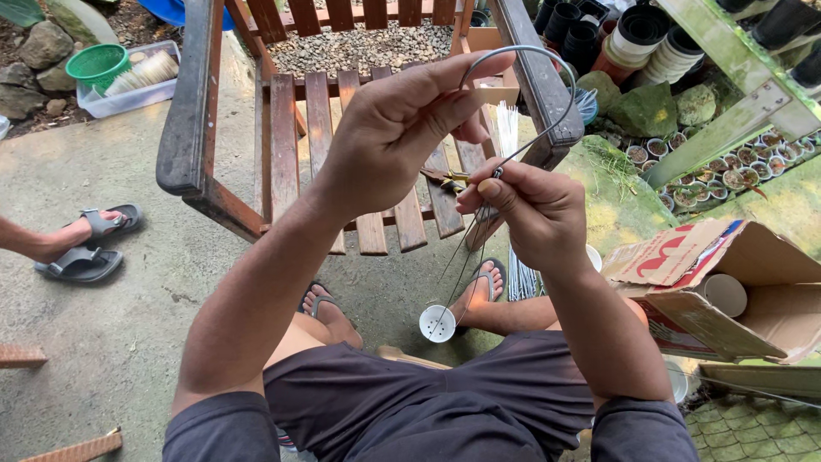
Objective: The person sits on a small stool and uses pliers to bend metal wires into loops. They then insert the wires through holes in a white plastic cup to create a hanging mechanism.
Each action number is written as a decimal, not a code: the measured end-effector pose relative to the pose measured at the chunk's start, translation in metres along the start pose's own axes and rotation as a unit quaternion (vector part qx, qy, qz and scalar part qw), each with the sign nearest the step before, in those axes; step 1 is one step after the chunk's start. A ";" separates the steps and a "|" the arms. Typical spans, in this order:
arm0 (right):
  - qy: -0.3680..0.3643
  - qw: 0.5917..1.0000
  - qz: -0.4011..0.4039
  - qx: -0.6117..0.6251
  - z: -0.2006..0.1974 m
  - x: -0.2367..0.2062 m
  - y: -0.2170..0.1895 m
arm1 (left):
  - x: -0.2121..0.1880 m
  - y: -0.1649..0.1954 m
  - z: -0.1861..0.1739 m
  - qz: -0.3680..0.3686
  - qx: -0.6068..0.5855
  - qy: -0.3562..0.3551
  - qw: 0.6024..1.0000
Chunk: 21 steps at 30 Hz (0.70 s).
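A grey wire [547, 64] arcs in a loop above both hands. My left hand [398, 128] pinches one end of the loop between thumb and forefinger. My right hand [534, 214] grips the twisted neck of the wire, where several thin strands run down to a small white perforated cup [437, 323] that hangs below near my feet. A pair of pliers with yellow handles [446, 178] lies on the wooden chair seat behind my hands.
A slatted wooden chair [282, 145] stands in front of me. An open cardboard box [727, 291] with white cups sits at the right. Stacked pots [650, 38] and small seedling pots [718, 162] fill the far right. Another person's sandalled feet [85, 244] are at the left.
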State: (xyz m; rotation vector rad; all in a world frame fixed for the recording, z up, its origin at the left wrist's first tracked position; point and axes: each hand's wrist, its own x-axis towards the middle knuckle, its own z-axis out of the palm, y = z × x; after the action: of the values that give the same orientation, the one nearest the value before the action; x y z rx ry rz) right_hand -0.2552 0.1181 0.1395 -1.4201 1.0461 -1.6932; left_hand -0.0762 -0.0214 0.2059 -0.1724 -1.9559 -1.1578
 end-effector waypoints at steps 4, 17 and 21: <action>-0.011 1.000 -0.018 0.019 -0.001 0.000 0.005 | 0.002 0.002 -0.010 0.002 0.089 -0.010 0.996; -0.017 0.986 -0.107 -0.130 -0.031 0.014 -0.063 | -0.006 0.009 -0.014 -0.010 0.124 -0.036 0.992; 0.062 0.925 -0.204 -0.314 -0.076 0.006 -0.130 | -0.030 -0.007 -0.011 -0.066 0.051 -0.032 0.996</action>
State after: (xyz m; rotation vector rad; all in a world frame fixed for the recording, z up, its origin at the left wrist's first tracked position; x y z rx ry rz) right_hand -0.3317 0.1823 0.2527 -2.0709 1.5403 -1.8365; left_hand -0.0537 -0.0256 0.1821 -0.0281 -2.1043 -1.1463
